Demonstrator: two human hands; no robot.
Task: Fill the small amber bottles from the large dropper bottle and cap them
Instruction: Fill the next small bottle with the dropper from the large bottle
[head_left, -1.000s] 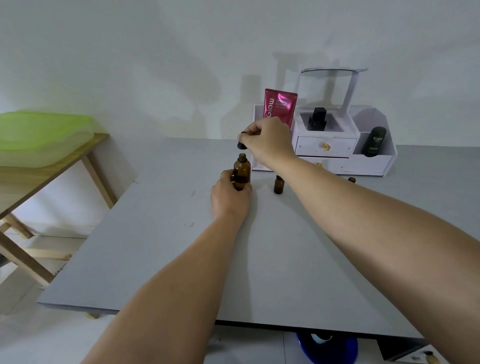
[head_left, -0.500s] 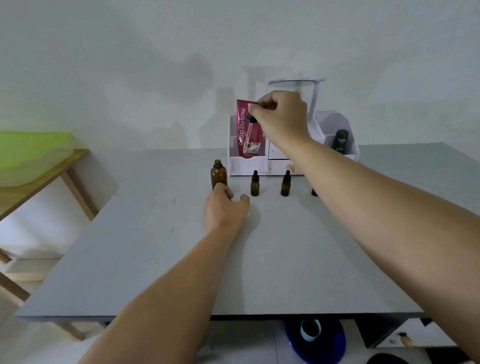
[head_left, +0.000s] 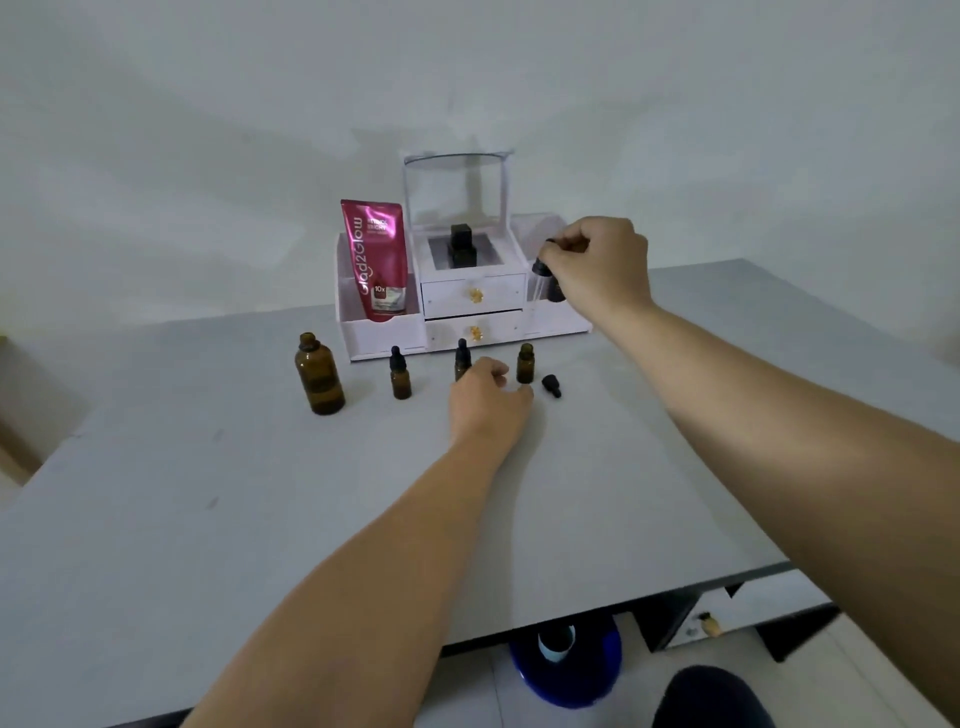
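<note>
The large amber bottle (head_left: 319, 376) stands uncapped on the grey table (head_left: 260, 519), left of the row. Two small capped amber bottles (head_left: 400, 375) (head_left: 462, 358) stand to its right. A third small amber bottle (head_left: 525, 363) is uncapped, and its black cap (head_left: 551, 386) lies beside it. My left hand (head_left: 488, 397) rests on the table just in front of the second and third small bottles, fingers loosely curled, holding nothing. My right hand (head_left: 602, 262) is raised above the open small bottle and pinches the black bulb of the large bottle's dropper (head_left: 540, 270), its glass tube pointing down.
A white cosmetic organiser (head_left: 467, 306) with drawers stands at the back of the table, holding a pink pouch (head_left: 376, 260) and a black bottle (head_left: 461, 244). A blue object (head_left: 569, 665) sits on the floor under the table's front edge.
My left hand let go of the large bottle and moved right to the small bottles. My right hand carried the dropper from the large bottle up and to the right.
</note>
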